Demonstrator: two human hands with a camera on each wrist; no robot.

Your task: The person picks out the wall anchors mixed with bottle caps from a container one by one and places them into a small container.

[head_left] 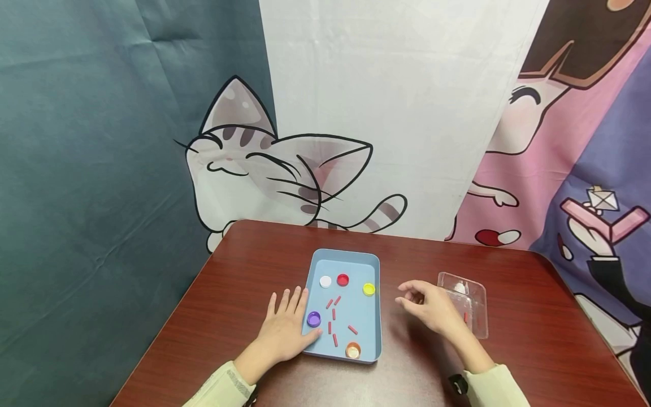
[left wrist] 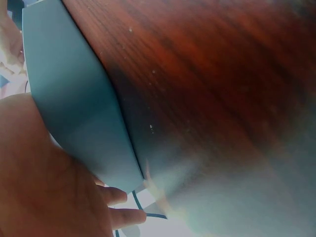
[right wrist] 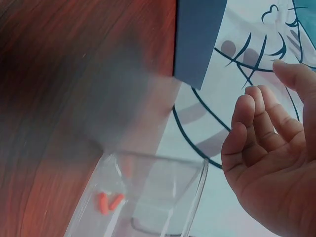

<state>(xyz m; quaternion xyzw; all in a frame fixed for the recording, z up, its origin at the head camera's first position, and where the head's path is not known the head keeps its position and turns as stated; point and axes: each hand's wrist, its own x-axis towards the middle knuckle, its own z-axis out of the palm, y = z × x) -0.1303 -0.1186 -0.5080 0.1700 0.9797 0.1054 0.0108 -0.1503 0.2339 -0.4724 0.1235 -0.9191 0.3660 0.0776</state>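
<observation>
My left hand [head_left: 286,333] lies at the left side of a blue tray [head_left: 346,359], fingers spread and straight, thumb over the near-left rim. Inside the tray are several short red sticks [head_left: 334,314]. Around them sit a white cap [head_left: 325,281], a red cap [head_left: 343,280], a yellow cap [head_left: 368,289], a purple cap [head_left: 313,319] and an orange cap [head_left: 353,350]. My right hand [head_left: 432,308] hovers between the tray and a clear plastic box [head_left: 480,316], fingers loosely bent around nothing visible. In the right wrist view, red sticks [right wrist: 103,203] lie inside the box.
A brown wooden table [head_left: 264,254] carries the tray and the box. Behind its far edge hangs a cloth backdrop [head_left: 407,85] with a cartoon cat and a figure. A teal curtain [head_left: 102,169] drops along the left side.
</observation>
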